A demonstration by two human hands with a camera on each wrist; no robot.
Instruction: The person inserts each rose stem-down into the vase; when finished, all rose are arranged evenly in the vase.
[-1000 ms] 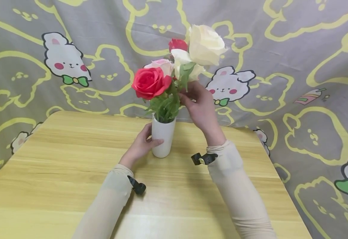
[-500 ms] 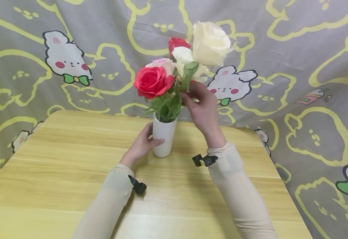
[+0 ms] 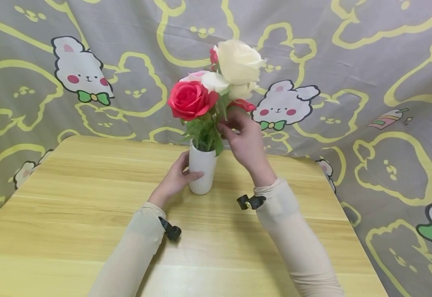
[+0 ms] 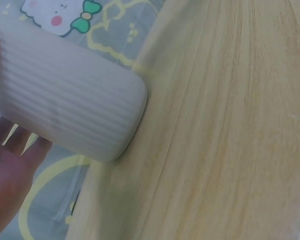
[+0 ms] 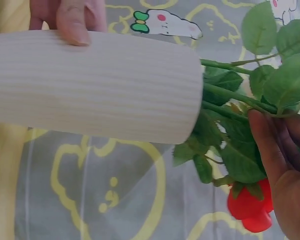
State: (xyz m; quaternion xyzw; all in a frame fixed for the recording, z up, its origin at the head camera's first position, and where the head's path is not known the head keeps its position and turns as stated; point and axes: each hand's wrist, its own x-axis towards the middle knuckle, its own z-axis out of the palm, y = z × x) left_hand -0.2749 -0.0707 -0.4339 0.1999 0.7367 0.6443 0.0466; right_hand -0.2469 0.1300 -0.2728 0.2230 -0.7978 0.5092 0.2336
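A white ribbed vase (image 3: pixel 202 171) stands upright on the table, filled with artificial roses. My left hand (image 3: pixel 172 179) grips its left side, thumb across the front; the vase's ribs (image 4: pixel 75 90) fill much of the left wrist view. Above the rim on the right, my right hand (image 3: pixel 246 140) pinches a green stem (image 5: pixel 262 105) among the leaves (image 5: pixel 240 157). A large cream rose (image 3: pixel 239 62) tops the bunch, over a smaller white rose (image 3: pixel 214 82). At the front left is a red rose (image 3: pixel 190 99), and another red bloom (image 3: pixel 242 104) shows behind my right hand.
The wooden table (image 3: pixel 89 206) reaches back to a grey curtain (image 3: pixel 134 33) with yellow outlines and white rabbits. Black wrist cameras (image 3: pixel 171 231) sit on both sleeves.
The large cream rose has come down and left, closer to the other blooms. My right hand has moved slightly left and lower with the stem. The left hand and vase stay put.
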